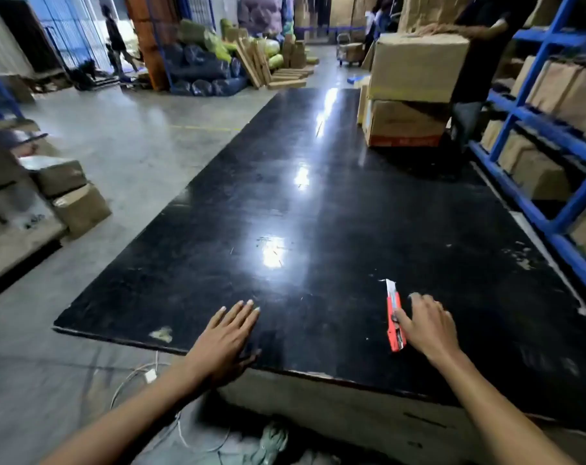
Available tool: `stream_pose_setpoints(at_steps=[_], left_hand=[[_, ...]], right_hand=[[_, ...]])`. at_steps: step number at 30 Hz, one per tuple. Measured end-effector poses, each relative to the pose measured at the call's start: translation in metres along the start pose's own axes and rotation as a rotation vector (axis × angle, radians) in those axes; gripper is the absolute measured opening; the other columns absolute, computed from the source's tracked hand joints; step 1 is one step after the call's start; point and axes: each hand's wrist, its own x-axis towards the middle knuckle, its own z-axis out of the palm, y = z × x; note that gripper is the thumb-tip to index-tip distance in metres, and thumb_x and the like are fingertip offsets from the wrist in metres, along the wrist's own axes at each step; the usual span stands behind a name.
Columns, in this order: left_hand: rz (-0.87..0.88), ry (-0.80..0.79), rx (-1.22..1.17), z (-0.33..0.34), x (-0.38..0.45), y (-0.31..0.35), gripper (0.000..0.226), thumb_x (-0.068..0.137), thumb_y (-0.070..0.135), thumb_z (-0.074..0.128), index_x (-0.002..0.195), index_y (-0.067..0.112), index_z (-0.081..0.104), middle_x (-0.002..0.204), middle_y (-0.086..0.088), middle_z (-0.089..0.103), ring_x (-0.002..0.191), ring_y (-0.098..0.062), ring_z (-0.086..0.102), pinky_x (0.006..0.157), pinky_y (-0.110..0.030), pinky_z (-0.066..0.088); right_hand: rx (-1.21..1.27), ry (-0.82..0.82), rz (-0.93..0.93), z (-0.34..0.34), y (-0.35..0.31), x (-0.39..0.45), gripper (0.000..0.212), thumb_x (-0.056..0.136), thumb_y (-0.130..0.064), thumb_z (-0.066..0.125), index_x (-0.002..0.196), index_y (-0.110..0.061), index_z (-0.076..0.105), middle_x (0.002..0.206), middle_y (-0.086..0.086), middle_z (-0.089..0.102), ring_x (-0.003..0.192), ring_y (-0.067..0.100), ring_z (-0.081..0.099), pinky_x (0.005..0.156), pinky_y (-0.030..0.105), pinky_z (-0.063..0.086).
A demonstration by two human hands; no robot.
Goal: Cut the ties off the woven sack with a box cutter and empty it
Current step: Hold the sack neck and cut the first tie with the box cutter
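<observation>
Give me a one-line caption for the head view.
Right hand on an orange box cutter, left hand flat on the black table.

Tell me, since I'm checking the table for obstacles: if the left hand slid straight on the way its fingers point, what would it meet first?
Nothing nearby, it seems. The left hand lies flat, its fingers aimed up and a bit right across the bare black table. The stacked cardboard boxes at the far end look like the first obstacle, though depth is hard to judge.
</observation>
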Motion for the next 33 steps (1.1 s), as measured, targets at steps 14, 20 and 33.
stream_pose_setpoints(at_steps=[14, 20, 33], left_hand=[[0.040, -0.414, -0.151, 0.073, -0.003, -0.006, 0.094, 0.088, 0.055, 0.048, 0.150, 0.020, -0.013, 0.159, -0.004, -0.021, 0.144, -0.019, -0.021, 0.118, -0.043, 0.000], [0.227, -0.032, -0.227, 0.109, -0.050, -0.006, 0.088, 0.072, 0.041, 0.050, 0.149, 0.010, 0.020, 0.157, -0.017, 0.013, 0.145, -0.034, 0.006, 0.117, -0.045, 0.011], [0.152, -0.389, -0.466, 0.330, -0.182, -0.070, 0.054, 0.086, 0.034, 0.043, 0.126, 0.001, 0.057, 0.127, -0.018, 0.063, 0.117, -0.035, 0.059, 0.097, -0.038, 0.046]], right_hand=[[0.734, -0.202, 0.446, 0.057, -0.028, 0.011, 0.008, 0.084, -0.010, 0.051, 0.079, -0.005, 0.050, 0.079, 0.020, 0.053, 0.052, 0.026, 0.057, 0.053, 0.034, 0.044], [1.154, -0.094, 0.447, 0.045, -0.075, -0.091, 0.037, 0.081, 0.009, 0.054, 0.106, -0.012, 0.036, 0.073, 0.010, 0.060, 0.043, 0.013, 0.060, 0.042, 0.020, 0.050], [0.869, -0.160, 0.549, 0.285, -0.150, -0.327, 0.022, 0.089, -0.014, 0.055, 0.071, -0.024, 0.047, 0.061, 0.007, 0.050, 0.048, 0.015, 0.050, 0.052, 0.032, 0.050]])
